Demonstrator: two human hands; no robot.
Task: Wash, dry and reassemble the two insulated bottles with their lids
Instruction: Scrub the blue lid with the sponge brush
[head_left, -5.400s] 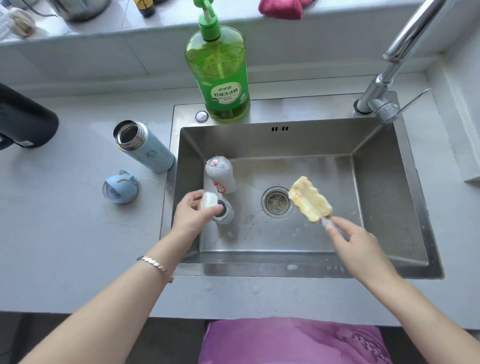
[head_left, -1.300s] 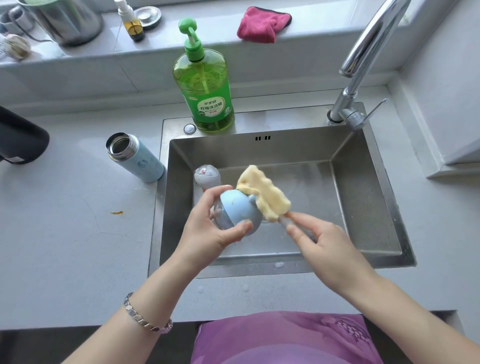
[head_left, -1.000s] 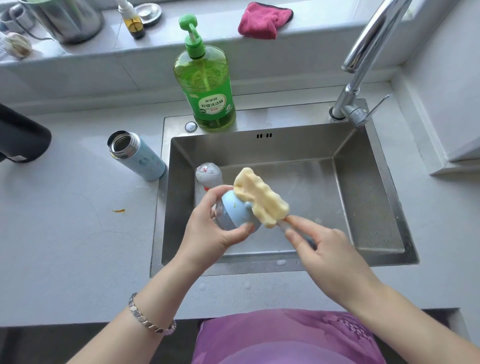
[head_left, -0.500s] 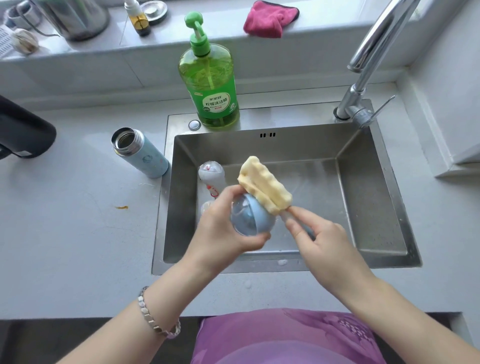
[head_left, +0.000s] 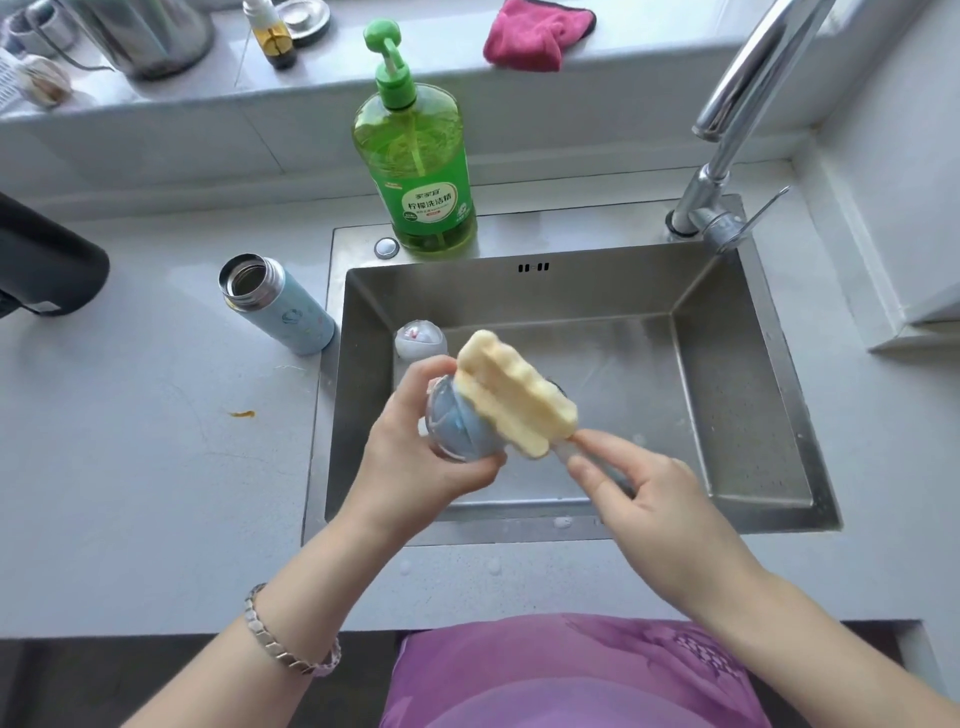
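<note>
From the head camera, the left hand (head_left: 415, 462) is held over the stainless steel sink (head_left: 769, 364); its fingers and thumb are curled round a pale blue rounded plastic bottle lid (head_left: 457, 431); the right hand (head_left: 649, 499) pinches the handle of a yellow wavy sponge brush (head_left: 514, 395), whose foam head lies against the upper right side of the lid; the two hands are close together but not touching. Just behind the left hand, inside the sink near its left wall, the rounded end of a white bottle with red marks (head_left: 421, 340) shows; the rest of it is hidden. A pale blue insulated bottle with an open steel mouth (head_left: 280, 306) stands uncapped on the grey counter (head_left: 130, 467), just beside the sink's left edge. A green pump bottle of dish soap (head_left: 415, 156) stands behind the sink; a chrome tap (head_left: 727, 130) rises at the back right corner; a pink cloth (head_left: 535, 34) lies on the ledge above.
</note>
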